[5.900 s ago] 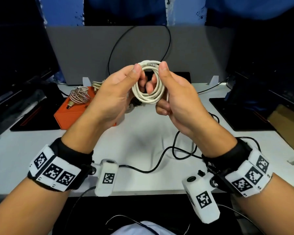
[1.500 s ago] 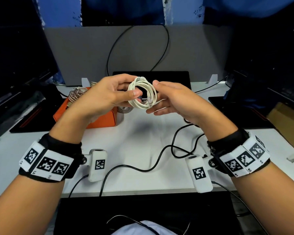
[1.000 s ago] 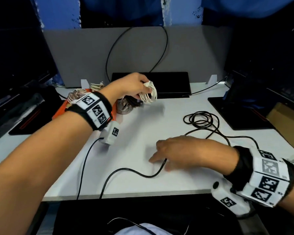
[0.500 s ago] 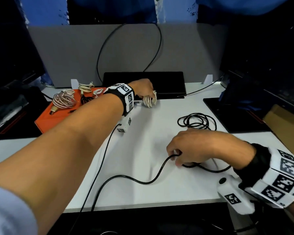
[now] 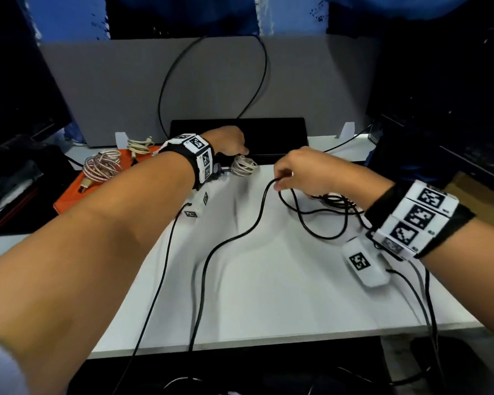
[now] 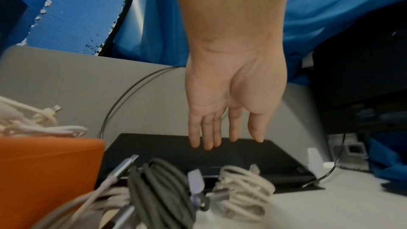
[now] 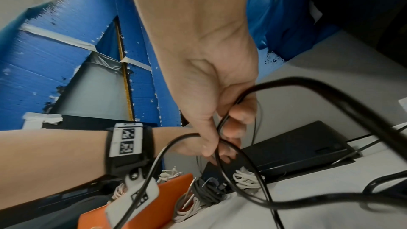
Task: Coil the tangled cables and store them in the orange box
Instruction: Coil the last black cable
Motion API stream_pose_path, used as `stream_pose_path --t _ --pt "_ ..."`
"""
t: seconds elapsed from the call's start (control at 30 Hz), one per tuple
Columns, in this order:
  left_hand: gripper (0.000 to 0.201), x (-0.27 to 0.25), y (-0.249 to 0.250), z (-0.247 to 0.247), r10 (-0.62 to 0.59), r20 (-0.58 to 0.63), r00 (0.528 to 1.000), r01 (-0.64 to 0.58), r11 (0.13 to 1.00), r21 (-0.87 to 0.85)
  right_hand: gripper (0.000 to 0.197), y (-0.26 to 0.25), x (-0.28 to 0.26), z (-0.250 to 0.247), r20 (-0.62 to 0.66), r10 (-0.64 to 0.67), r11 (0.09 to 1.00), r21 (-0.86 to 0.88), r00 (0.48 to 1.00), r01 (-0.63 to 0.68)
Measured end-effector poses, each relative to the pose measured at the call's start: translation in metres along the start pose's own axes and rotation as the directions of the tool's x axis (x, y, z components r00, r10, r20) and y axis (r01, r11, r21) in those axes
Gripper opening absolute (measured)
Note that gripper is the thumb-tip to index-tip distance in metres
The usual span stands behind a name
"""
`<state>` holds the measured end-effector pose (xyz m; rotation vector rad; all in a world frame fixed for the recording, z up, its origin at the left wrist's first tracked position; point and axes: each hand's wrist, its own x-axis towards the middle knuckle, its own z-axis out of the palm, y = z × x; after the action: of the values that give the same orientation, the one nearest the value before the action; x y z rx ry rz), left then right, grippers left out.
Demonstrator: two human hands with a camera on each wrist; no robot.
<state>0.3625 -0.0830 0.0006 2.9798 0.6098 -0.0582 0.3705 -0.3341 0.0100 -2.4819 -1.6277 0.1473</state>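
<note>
Pinching the black cable [image 5: 264, 192] between thumb and fingertips, my right hand [image 5: 305, 172] lifts its loose tangle off the white desk [image 5: 268, 295]. My left hand [image 6: 231, 104] hangs empty, fingers straight, above the coiled white cable [image 5: 243, 165] lying at one o'clock from the orange box [image 5: 69, 201], beside it, not inside. Coiling the black one comes next, I judge; that needs both hands.

Right hand [image 7: 211, 111] pinches black cable [image 7: 222, 128] (loops blurred) above orange box [image 7: 132, 210]
</note>
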Motion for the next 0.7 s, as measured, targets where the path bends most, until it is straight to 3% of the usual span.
stream_pose_path --t 0.07,0.13,0.2,0.23,0.3,0.37,0.43,0.6,0.7 --pt "0.044 -0.014 0.007 -0.012 0.015 -0.067 0.998 -0.02 0.997 -0.076 0.02 0.004 0.008 -0.002 -0.091 0.044 0.999 -0.004 0.995 -0.045" --pt "0.051 -0.034 0.02 -0.021 0.042 -0.054 0.998 -0.056 0.949 -0.311 0.015 0.007 0.014 -0.004 -0.201 0.099 0.995 0.029 0.975 -0.095" --pt "0.062 -0.063 0.036 -0.023 0.101 0.102 0.99 -0.015 0.78 -0.625 0.012 0.009 0.018 -0.006 -0.316 0.147 0.988 0.088 0.937 -0.125" --pt "0.064 -0.08 0.042 -0.023 0.165 0.188 0.968 0.012 0.721 -0.693 0.012 0.009 0.019 -0.009 -0.365 0.164 0.985 0.117 0.916 -0.13" --pt "0.053 -0.108 0.042 -0.024 0.293 0.268 0.918 0.006 0.664 -0.748 0.016 0.012 0.023 -0.017 -0.444 0.198 0.977 0.159 0.874 -0.141" --pt "0.027 -0.127 0.029 -0.035 0.352 0.218 0.91 -0.023 0.569 -0.822 0.019 0.02 0.024 -0.028 -0.498 0.264 0.962 0.193 0.826 -0.192" --pt "0.015 -0.138 0.007 -0.056 0.304 0.146 0.941 -0.027 0.501 -0.865 0.022 0.039 0.023 -0.042 -0.539 0.332 0.943 0.207 0.774 -0.26" --pt "0.018 -0.158 -0.051 -0.088 0.154 0.031 0.988 -0.027 0.363 -0.931 0.02 0.094 0.006 -0.066 -0.562 0.491 0.869 0.265 0.666 -0.418" --pt "0.025 -0.167 -0.063 -0.086 0.1 -0.046 0.994 -0.077 0.339 -0.938 0.025 0.104 0.0 -0.06 -0.452 0.541 0.841 0.27 0.709 -0.47"
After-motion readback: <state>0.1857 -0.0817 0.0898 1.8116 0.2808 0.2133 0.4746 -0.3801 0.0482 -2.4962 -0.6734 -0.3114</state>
